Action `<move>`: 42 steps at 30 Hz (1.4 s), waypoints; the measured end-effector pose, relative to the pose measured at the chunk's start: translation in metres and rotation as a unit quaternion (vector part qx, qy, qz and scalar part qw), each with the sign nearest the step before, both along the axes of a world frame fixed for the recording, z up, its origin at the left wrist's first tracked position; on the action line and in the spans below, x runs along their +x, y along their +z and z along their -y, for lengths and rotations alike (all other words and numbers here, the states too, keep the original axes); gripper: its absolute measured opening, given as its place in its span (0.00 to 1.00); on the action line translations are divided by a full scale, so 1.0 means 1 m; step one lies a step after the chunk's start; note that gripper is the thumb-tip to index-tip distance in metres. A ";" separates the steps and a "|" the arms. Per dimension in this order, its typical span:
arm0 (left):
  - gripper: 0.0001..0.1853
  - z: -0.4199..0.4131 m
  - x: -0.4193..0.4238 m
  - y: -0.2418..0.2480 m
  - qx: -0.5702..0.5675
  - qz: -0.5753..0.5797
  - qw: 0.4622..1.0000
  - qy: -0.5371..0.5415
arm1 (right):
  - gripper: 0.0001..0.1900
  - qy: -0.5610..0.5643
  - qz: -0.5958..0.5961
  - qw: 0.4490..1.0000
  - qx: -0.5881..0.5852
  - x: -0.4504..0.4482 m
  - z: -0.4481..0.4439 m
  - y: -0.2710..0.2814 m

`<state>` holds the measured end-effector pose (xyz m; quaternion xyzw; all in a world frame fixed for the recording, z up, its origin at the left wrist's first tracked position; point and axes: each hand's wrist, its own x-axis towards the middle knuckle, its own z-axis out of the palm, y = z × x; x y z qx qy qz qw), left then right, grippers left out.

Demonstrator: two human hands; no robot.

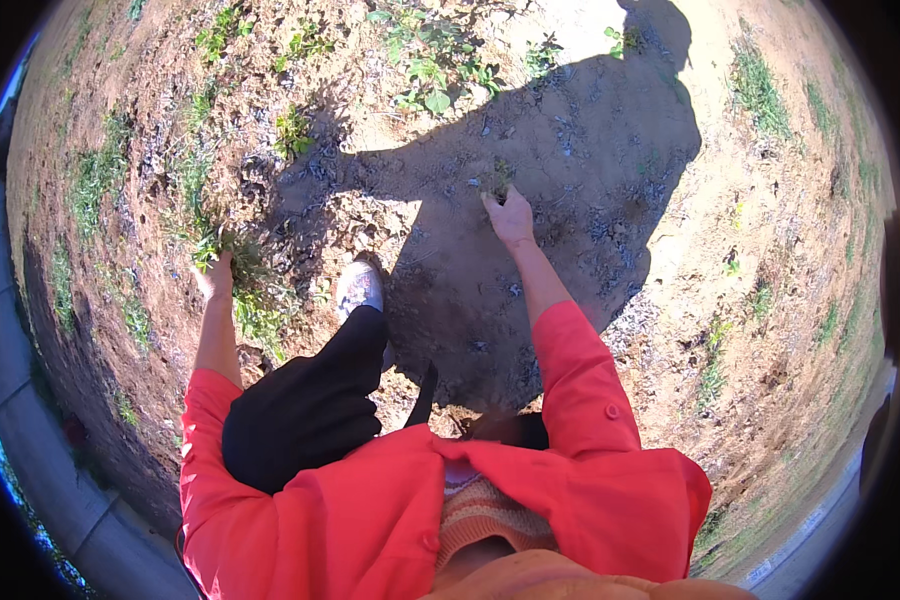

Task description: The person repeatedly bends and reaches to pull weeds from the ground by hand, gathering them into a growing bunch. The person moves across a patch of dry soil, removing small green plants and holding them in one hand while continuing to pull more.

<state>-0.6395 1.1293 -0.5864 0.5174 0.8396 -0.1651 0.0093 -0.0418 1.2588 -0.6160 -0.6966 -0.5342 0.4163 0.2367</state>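
Observation:
My left hand (214, 279) is closed around a bunch of leafy green weeds (208, 244). Stems and leaves stick out past its fingers, and more low plants (259, 319) grow just to its right. In the shadow ahead of me, my right hand (511, 219) reaches down to the bare soil (450, 225). Its thumb and fingers close about a small weed tuft (502, 174); the fingertips are partly lost in the shade. Both arms are stretched out, in red sleeves.
My patterned shoe (360, 286) stands between the hands. Broad-leaved plants (427, 71) grow ahead, with a small yellow-green plant (292, 133) nearer. Grass tufts (759, 90) dot the right side. A paved strip (52, 465) edges the ground at left.

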 end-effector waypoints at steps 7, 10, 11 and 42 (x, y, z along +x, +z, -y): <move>0.28 -0.122 0.105 -0.018 0.147 0.167 0.940 0.257 | 0.17 0.103 0.183 0.977 -0.022 -0.024 -0.018 0.017; 0.28 -0.183 0.155 -0.019 0.129 0.252 0.916 0.284 | 0.14 0.153 0.206 0.966 -0.011 -0.044 -0.052 0.052; 0.29 -0.206 0.180 -0.010 0.122 0.238 0.923 0.277 | 0.12 0.178 0.218 0.960 -0.007 -0.052 -0.068 0.065; 0.36 -0.303 0.185 -0.051 -0.169 0.201 0.954 0.148 | 0.18 0.308 0.178 0.907 -0.226 -0.064 -0.290 0.009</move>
